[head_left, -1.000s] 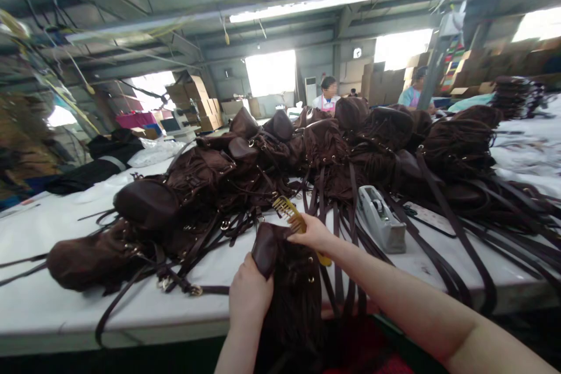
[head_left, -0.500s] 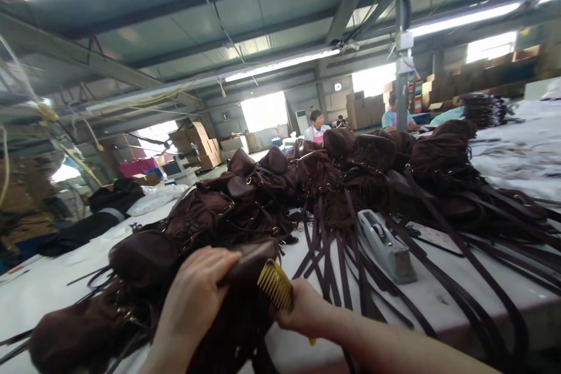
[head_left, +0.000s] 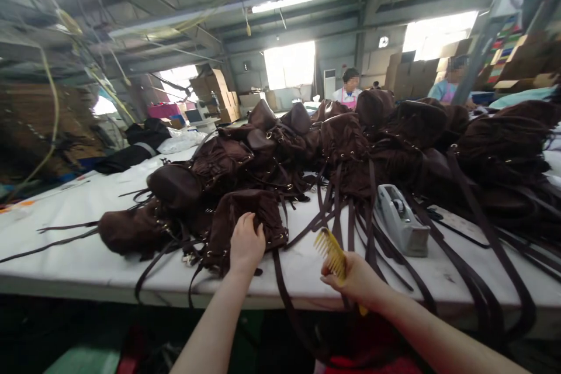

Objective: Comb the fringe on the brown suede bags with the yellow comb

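At the table's front lies a dark brown drawstring bag (head_left: 219,228) with gathered sides and metal eyelets. My left hand (head_left: 246,245) is on its near side with the fingers bent into the fabric; the fingertips are partly hidden. In my right hand (head_left: 350,277) is a yellow wide-toothed comb (head_left: 332,251), teeth up and to the left, above the table edge and apart from the bag. The comb's lower end sticks out below my fist. One long strap (head_left: 284,286) hangs from the bag over the front edge.
Many similar brown bags (head_left: 346,140) are heaped behind, with loose straps (head_left: 456,257) trailing across the white table (head_left: 79,257). A grey tape dispenser (head_left: 405,228) stands right of the comb. Two people (head_left: 348,89) sit beyond the pile.
The bag has gone from being held up close to me to lying on the table. My left hand has moved forward with it; my right hand and comb shifted away from it, rightward. The view has turned.
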`<state>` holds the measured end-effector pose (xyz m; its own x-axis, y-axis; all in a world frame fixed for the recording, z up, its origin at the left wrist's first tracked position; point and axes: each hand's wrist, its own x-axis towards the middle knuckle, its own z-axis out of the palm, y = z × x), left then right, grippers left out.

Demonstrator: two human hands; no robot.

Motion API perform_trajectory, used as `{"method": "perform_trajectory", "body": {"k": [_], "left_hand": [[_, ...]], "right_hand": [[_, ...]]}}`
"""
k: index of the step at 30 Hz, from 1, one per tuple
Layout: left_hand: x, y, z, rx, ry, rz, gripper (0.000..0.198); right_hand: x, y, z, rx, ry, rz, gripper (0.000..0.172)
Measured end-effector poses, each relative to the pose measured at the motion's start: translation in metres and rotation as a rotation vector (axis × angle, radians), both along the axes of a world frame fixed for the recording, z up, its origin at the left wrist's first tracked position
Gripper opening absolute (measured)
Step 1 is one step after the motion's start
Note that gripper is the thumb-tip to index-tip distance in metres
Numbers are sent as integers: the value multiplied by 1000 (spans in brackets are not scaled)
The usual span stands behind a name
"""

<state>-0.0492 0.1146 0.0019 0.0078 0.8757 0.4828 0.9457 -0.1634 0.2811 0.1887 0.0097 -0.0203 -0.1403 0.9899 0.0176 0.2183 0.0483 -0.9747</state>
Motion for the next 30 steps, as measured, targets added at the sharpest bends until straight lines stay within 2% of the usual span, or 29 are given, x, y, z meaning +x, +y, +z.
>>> {"method": "perform_trajectory", "body": {"k": [2, 6, 8, 11, 14, 16, 20, 24, 26, 28, 30], "left_hand": [[7, 7, -5, -31, -65, 100, 45], [27, 36, -10, -241, -122, 259, 85], [36, 48, -14, -273, -96, 315, 90], [43, 59, -24, -289, -59, 303, 73], [39, 60, -32, -341, -54, 222, 44], [35, 56, -34, -365, -49, 148, 35], [29, 25, -31, -325, -19, -24, 31], [23, -30, -36, -140, 169, -199, 30], [17, -55, -42, -112, 227, -246, 32], [14, -73, -47, -106, 143, -303, 31], [15, -85, -46, -90, -35, -360, 29]], "right_hand": [[0, -5, -6, -31, -33, -12, 8], [-7, -13, -18, -44, -89, -6, 6], [-9, -15, -25, -49, -100, 12, 7], [-4, -19, -33, -74, -118, 9, 8], [6, -20, -36, -98, -118, -23, 11], [11, -17, -33, -107, -114, -59, 11], [14, -6, -15, -92, -35, -150, 15], [12, 6, 10, -7, 76, -179, 23], [9, 9, 21, 41, 67, -178, 24], [4, 10, 30, 76, 51, -178, 24], [-2, 7, 37, 89, 43, -154, 23]]}}
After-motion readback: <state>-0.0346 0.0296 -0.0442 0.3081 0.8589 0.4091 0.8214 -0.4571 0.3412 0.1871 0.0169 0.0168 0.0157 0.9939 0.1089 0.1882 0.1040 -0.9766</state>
